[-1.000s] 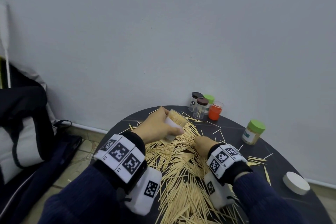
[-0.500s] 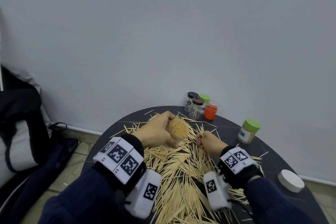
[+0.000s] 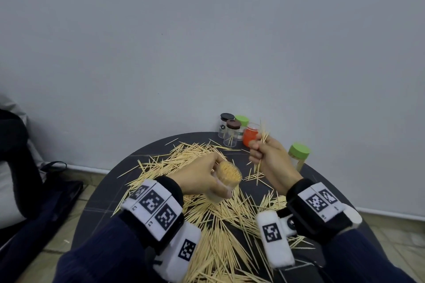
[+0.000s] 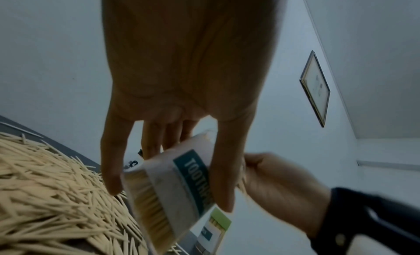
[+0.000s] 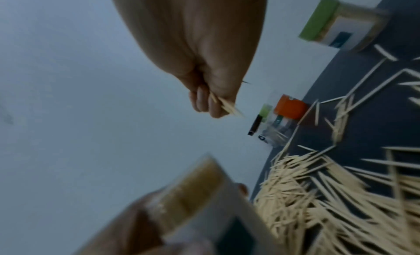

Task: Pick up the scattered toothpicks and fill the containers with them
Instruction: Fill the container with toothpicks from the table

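Note:
A big heap of toothpicks [image 3: 220, 220] [image 4: 47, 201] [image 5: 336, 196] covers the round dark table [image 3: 101, 197]. My left hand [image 3: 202, 177] [image 4: 181, 100] grips an open clear container [image 3: 226, 179] [image 4: 172, 185] [image 5: 200, 196] packed with toothpicks, lifted above the heap and tilted, its mouth facing me. My right hand [image 3: 268, 154] [image 5: 204, 65] is raised to the right of it and pinches a small bundle of toothpicks [image 3: 262, 145] [image 5: 225, 104] that stick out above and below the fist.
At the table's far edge stand small jars with dark lids [image 3: 232, 131], one with a green lid [image 3: 242, 120] and an orange one [image 3: 251, 134] [image 5: 291, 106]. A green-lidded container [image 3: 299, 155] [image 5: 341, 25] stands right. A dark bag [image 3: 20, 179] lies on the floor at left.
My right hand rose off the heap with a bundle of toothpicks, moving up and right. The left hand tilted the container's mouth toward me and drew it nearer.

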The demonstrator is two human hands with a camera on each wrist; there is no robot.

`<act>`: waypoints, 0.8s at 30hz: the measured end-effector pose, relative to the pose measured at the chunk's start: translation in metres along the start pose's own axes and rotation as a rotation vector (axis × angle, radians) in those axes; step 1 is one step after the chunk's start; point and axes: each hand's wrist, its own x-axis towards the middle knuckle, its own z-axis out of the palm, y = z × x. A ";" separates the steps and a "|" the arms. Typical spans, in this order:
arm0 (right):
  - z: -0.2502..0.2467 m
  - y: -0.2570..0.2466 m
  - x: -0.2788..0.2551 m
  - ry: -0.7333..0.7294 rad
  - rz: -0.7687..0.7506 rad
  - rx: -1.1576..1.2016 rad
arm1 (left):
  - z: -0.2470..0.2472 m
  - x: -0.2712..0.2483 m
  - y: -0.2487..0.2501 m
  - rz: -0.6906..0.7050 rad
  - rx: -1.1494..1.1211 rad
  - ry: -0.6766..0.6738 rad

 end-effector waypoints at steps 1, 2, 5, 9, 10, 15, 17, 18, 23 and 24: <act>0.003 -0.004 -0.001 -0.006 -0.035 0.036 | 0.002 0.000 0.000 -0.006 0.010 -0.016; 0.005 -0.009 -0.001 -0.012 -0.066 0.068 | 0.003 0.001 0.000 -0.011 0.017 -0.028; 0.014 -0.014 -0.003 -0.041 -0.128 0.122 | 0.006 0.001 0.002 -0.023 0.024 -0.044; 0.023 -0.002 -0.010 -0.103 -0.139 0.037 | 0.009 0.000 0.007 -0.019 -0.036 -0.051; 0.024 0.002 -0.012 -0.117 -0.134 0.014 | 0.009 0.000 0.007 -0.020 -0.058 -0.051; 0.025 0.010 -0.018 -0.171 -0.128 -0.100 | 0.008 -0.001 0.007 -0.023 -0.167 -0.043; 0.025 0.009 -0.020 -0.174 -0.136 -0.113 | 0.008 -0.001 0.007 -0.019 -0.192 -0.028; 0.025 0.009 -0.020 -0.175 -0.129 -0.104 | 0.007 -0.001 0.007 -0.020 -0.204 -0.012; 0.022 0.013 -0.024 -0.172 -0.096 -0.123 | 0.005 0.001 0.006 0.005 -0.273 0.038; 0.022 0.014 -0.024 -0.163 -0.078 -0.145 | 0.005 0.001 0.006 0.024 -0.289 0.036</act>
